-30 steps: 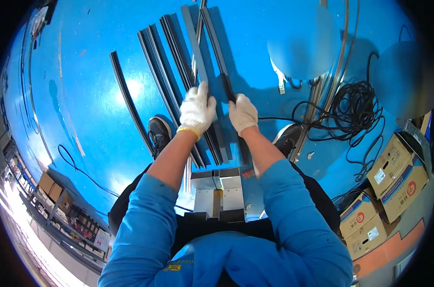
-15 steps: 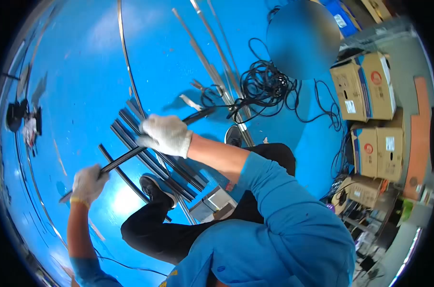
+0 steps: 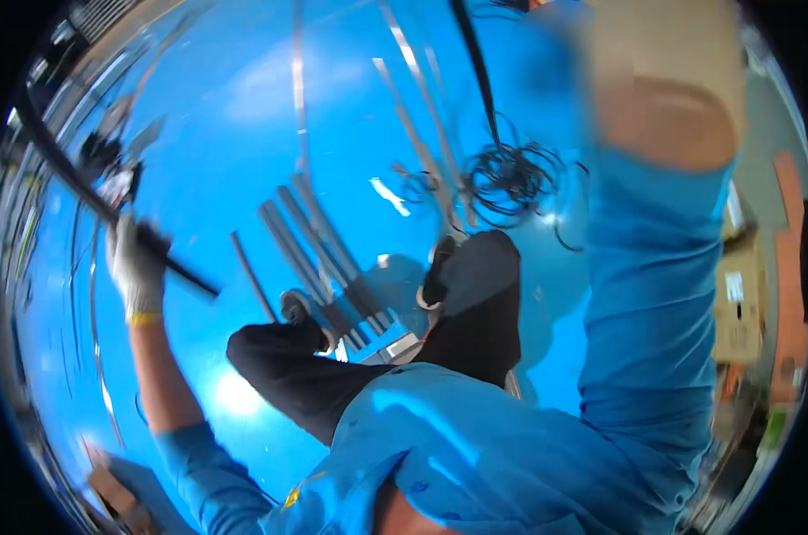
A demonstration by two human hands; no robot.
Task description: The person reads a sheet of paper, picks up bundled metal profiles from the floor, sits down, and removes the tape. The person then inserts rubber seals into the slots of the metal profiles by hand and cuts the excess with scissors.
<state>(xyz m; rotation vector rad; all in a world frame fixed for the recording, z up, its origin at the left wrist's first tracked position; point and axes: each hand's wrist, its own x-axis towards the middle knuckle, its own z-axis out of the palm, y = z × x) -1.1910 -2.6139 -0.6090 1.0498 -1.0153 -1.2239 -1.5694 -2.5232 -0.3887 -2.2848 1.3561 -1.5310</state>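
Note:
My left hand (image 3: pixel 136 272), in a white glove with a yellow cuff, is closed around a long black strip (image 3: pixel 69 174). The strip slants from the upper left edge down past the hand, with its lower end above the blue floor. My right hand (image 3: pixel 662 40) is raised close to the camera at the upper right, and motion smears its fingers. Another black length (image 3: pixel 477 62) hangs from the top edge towards a tangle of black cable (image 3: pixel 511 178); whether my right hand holds it cannot be made out. Several dark strips (image 3: pixel 310 236) lie side by side between my feet.
Long thin metal bars (image 3: pixel 422 116) lie on the blue floor (image 3: pixel 217 160) ahead. A small grey box (image 3: pixel 395 348) sits by my legs. Cardboard boxes (image 3: pixel 738 303) stand at the right. A dark object with pale wrapping (image 3: pixel 114 183) is at the left.
My hands have moved far apart: the right rose to the upper right, off the black strip's middle, and the left moved up with a strip in it. The view has shifted.

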